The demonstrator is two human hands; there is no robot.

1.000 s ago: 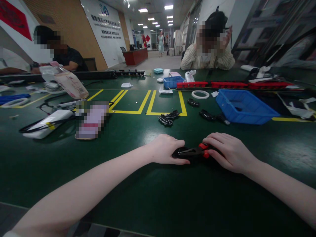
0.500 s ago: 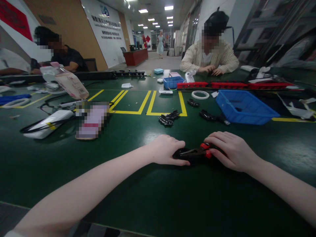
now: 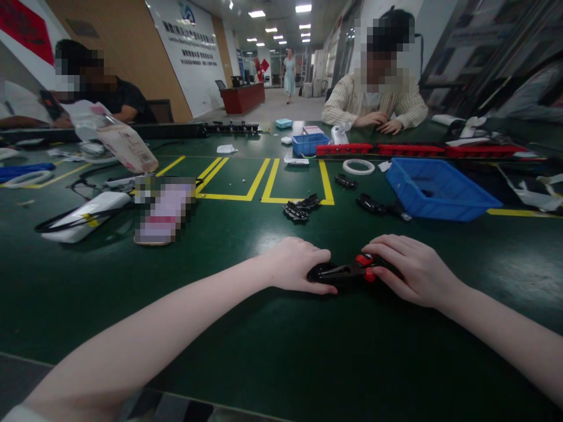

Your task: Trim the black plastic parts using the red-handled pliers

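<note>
My right hand (image 3: pixel 409 268) is closed round the handles of pliers (image 3: pixel 344 271) with red and black grips, low over the green table (image 3: pixel 281 346). Their dark jaws point left, towards my left hand (image 3: pixel 294 265). Between the thumb and fingers of that hand is a small black part (image 3: pixel 314 274), mostly hidden, right at the jaw tips. Whether the jaws bite on it I cannot tell. Beyond my hands lie several similar-looking black pieces (image 3: pixel 301 208).
A blue bin (image 3: pixel 444 196) stands at the right, with a white tape roll (image 3: pixel 358 167) beside it. To the left are a phone (image 3: pixel 165 214), a white device with a black cord (image 3: pixel 88 217) and a tilted bottle (image 3: pixel 127 143). A person in a striped shirt (image 3: pixel 334 105) sits opposite.
The view has shifted slightly. Both hands, the pliers and the black part keep almost the same place and pose.
</note>
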